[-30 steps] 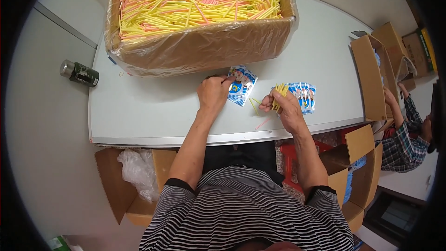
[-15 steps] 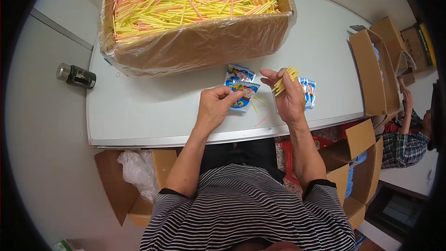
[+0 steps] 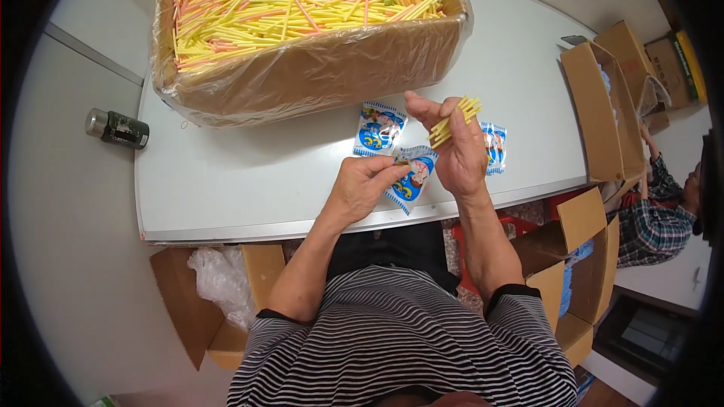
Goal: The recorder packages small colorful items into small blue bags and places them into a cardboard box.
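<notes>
The right hand [image 3: 458, 152] is raised above the near edge of the counter [image 3: 226, 181], its fingers pinching a small bundle of yellow sticks [image 3: 454, 119]. The left hand [image 3: 364, 185] rests by the near edge, its fingers pressed together on the blue-and-white packet [image 3: 413, 181] lying there. A second packet [image 3: 379, 128] lies just beyond it, and a third packet [image 3: 494, 147] shows behind the right hand. A large cardboard box [image 3: 317, 68] lined with plastic and full of yellow and pink sticks sits at the far edge.

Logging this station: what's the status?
Right hand holds yellow sticks. Left hand pinches blue packet. Nothing between hands.
</notes>
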### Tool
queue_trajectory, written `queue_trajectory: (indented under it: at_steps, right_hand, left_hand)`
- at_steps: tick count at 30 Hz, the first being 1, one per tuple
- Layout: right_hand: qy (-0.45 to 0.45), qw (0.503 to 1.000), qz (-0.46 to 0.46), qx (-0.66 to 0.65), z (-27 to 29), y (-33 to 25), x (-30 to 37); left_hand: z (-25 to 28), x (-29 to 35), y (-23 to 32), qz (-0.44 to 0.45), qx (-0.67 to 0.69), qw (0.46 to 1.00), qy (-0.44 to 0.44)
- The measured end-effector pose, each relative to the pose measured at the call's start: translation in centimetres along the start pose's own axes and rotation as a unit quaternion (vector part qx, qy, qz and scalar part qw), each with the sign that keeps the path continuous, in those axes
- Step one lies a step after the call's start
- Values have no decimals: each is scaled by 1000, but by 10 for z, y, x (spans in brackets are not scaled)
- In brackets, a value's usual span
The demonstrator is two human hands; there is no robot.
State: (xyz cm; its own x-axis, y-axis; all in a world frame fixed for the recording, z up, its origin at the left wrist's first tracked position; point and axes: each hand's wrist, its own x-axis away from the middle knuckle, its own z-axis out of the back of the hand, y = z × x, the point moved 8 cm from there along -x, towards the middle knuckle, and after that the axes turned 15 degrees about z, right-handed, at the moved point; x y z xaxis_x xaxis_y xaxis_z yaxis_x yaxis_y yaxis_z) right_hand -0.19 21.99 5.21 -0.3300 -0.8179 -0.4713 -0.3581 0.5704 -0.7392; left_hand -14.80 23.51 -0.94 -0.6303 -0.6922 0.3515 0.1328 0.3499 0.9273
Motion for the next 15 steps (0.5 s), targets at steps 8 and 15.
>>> queue_trajectory:
  at_steps: [8, 15]
  right_hand:
    - [-71, 997, -26, 20, -15, 1, 10]
    - [-115, 988, -73, 68, -6, 13, 20]
  left_hand:
    - [-4, -4, -4, 36, -73, 996, -25]
    - [-3, -4, -5, 14, -8, 1000, -1]
